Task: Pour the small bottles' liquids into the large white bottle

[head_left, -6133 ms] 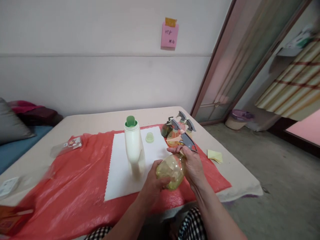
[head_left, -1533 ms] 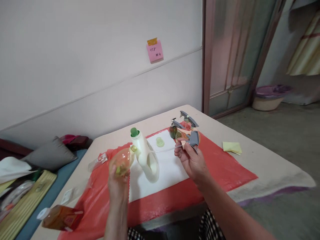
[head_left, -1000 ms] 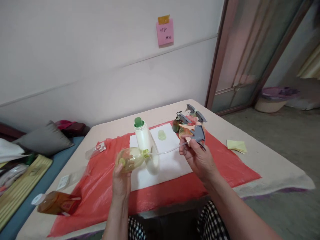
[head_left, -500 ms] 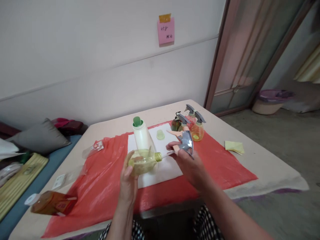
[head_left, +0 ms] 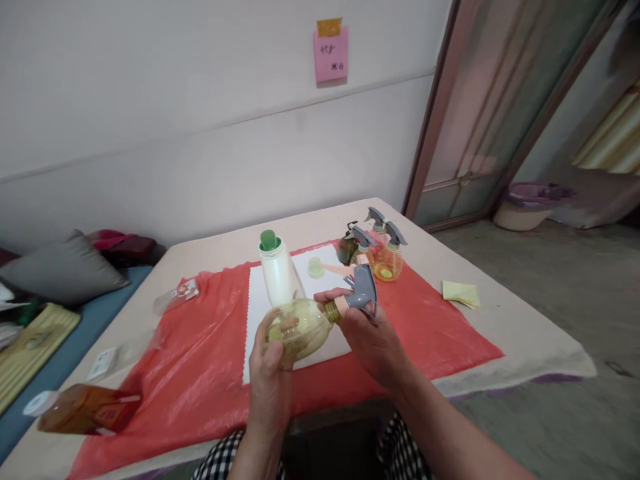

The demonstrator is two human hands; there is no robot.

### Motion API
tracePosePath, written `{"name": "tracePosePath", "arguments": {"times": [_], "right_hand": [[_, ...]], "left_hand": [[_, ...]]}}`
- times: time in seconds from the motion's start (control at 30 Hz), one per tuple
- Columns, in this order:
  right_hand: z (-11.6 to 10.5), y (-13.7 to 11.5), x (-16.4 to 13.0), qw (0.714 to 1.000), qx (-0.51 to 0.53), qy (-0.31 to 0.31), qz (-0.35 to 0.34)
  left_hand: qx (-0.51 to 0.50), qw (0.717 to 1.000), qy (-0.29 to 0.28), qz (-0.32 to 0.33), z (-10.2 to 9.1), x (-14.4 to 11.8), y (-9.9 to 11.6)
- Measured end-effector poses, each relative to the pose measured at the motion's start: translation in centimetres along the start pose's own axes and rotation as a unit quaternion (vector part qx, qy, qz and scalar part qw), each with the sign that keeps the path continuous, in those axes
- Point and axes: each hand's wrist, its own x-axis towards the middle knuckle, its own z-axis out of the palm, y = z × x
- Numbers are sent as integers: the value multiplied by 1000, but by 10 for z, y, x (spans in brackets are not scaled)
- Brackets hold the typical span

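My left hand (head_left: pixel 273 357) is wrapped round the body of a clear yellow bottle (head_left: pixel 303 327), which lies tilted with its neck toward the right. In my right hand (head_left: pixel 367 333) is a grey and pink spray head (head_left: pixel 363 290), its collar up against the threaded bottle neck. Whether the threads have engaged I cannot tell. The spray head's tube is not clearly visible. Behind the bottle stands a white bottle (head_left: pixel 280 270) with a green measuring cap sitting upside down in its mouth. A pale green cap (head_left: pixel 315 268) rests on the white paper (head_left: pixel 255 300).
Several filled spray bottles (head_left: pixel 387 263) stand at the back right of the red plastic sheet (head_left: pixel 200 373). A bottle of brown liquid (head_left: pixel 90 408) lies at the left front. Yellow paper (head_left: pixel 461 293) lies to the right, clear packaging (head_left: pixel 177 297) to the left.
The spray head has come left onto the bottle neck; its tube, earlier partly outside, has gone into the bottle. The bottle has shifted slightly right, and the camera view has turned a little.
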Motion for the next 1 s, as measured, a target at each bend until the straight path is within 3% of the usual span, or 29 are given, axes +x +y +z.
{"name": "tracePosePath", "arguments": {"times": [0.27,0.37,0.43,0.53,0.6,0.63,0.73,0.87,0.93,1.0], "right_hand": [[4,1,3,995,102,-8,12],[8,-1,3,988,148,34,35],[9,0,5,982,165,68,56],[10,3,8,973,184,111,88],[12,6,10,964,206,132,102],[13,7,10,960,218,140,106],[14,8,11,948,251,144,131],[11,6,12,946,261,119,153],[10,4,12,954,244,117,127],[8,4,12,965,217,115,96]], "left_hand": [[68,997,-13,44,-13,-2,-7],[142,984,-14,112,-15,-6,-10],[214,956,-9,198,-14,-9,-18],[320,883,-19,343,-13,-9,-42],[339,842,-13,419,-12,-7,-61],[328,837,-1,438,-11,-6,-69],[301,855,32,422,-8,-3,-81],[310,868,49,384,-2,-1,-71],[293,896,47,331,0,0,-63],[243,942,47,226,2,0,-56]]}}
